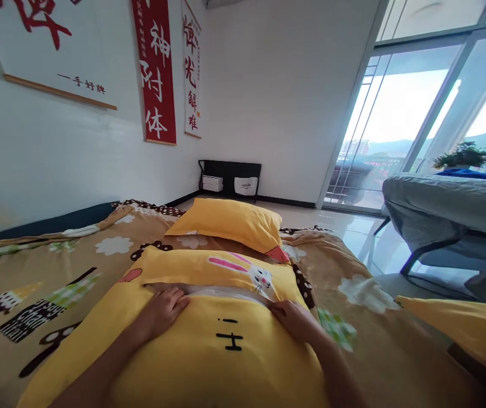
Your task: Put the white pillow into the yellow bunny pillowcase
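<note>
Where the view begins, nearest the camera, a yellow pillowcase (209, 334) with black lettering and a rabbit print lies across the bed (34, 294), and both bare forearms reach forward over it. The left hand (164, 311) lies palm down on the cloth, its fingers (179, 297) spread flat at the edge of the case's opening, where a strip of white inner pillow (226, 293) shows. The right hand (296, 318) rests on the other end of that opening, fingers curled lightly over the hem; whether they pinch the cloth or only press on it cannot be told.

The case looks light, soft and limp, likely to fold and slide rather than hold a shape, so the hemmed edge of the opening near each corner seems the surest place to take hold.

Beyond the hands, a second yellow pillow (230, 224) sits on the tan patterned bedspread (111, 249). Off to the right stands a grey sofa (447, 209), with another bit of yellow fabric (459, 328) nearer. Farther back hang red and white calligraphy scrolls (156, 68) on the wall, a low black shelf (230, 178) stands in the corner, and tall glass doors (396, 119) let in daylight.
</note>
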The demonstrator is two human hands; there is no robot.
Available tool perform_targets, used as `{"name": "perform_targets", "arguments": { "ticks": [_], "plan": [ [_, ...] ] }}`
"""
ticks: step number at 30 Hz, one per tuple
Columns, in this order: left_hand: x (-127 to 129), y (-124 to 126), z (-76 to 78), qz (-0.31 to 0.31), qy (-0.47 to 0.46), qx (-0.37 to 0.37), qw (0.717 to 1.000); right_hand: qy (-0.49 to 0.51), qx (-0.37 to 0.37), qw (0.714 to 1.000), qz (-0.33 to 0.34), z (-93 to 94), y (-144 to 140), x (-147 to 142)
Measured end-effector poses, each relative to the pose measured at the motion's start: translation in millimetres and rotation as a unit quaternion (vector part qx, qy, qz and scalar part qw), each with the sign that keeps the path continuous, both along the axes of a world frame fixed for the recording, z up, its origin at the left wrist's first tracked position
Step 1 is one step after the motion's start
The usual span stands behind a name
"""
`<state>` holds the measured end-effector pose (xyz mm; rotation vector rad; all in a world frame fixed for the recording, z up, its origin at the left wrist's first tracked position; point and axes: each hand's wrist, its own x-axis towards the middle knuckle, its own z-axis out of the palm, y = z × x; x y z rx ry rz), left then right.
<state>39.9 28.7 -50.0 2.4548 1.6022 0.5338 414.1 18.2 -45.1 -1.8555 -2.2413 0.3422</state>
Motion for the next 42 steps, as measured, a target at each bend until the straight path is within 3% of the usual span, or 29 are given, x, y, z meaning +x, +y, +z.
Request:
{"name": "perform_targets", "arguments": {
  "ticks": [3,8,14,17,20,24,27,30,33,38,42],
  "plan": [
    [-8,-2,-3.3,0.026,0.003,-0.004,1.000,-0.035,-0.029,0.998,-0.051,-2.2,1,-1],
    [-32,-11,1.9,0.005,-0.029,0.000,1.000,-0.044,0.005,0.996,-0.076,9.0,-2,-9],
    [-101,-26,-25.4,0.074,-0.111,0.027,0.991,0.030,0.110,0.989,-0.099,19.0,-13,-34],
    [-122,-35,-34.2,0.065,-0.135,0.053,0.987,0.075,0.174,0.982,-0.021,17.2,-19,-65],
    [-125,-36,-30.6,0.068,-0.155,0.058,0.984,0.014,0.170,0.982,0.076,29.0,-23,-108],
    [-115,-16,-10.9,0.131,-0.195,0.061,0.970,-0.094,0.075,0.981,0.151,68.3,-16,-175],
    [-109,14,9.6,0.181,-0.210,0.075,0.958,-0.079,0.074,0.983,0.148,85.8,1,-226],
    [-103,44,24.8,0.207,-0.222,0.102,0.947,-0.063,0.053,0.985,0.150,74.3,18,-271],
    [-97,59,22.1,0.204,-0.240,0.151,0.937,-0.034,0.047,0.988,0.144,42.7,30,-297],
    [-98,60,-18.1,0.168,-0.284,0.223,0.917,0.052,0.086,0.989,0.110,-5.9,46,-308],
    [-111,61,-44.1,0.139,-0.306,0.223,0.915,0.179,0.129,0.966,0.136,-21.8,49,-313]
  ]
}}
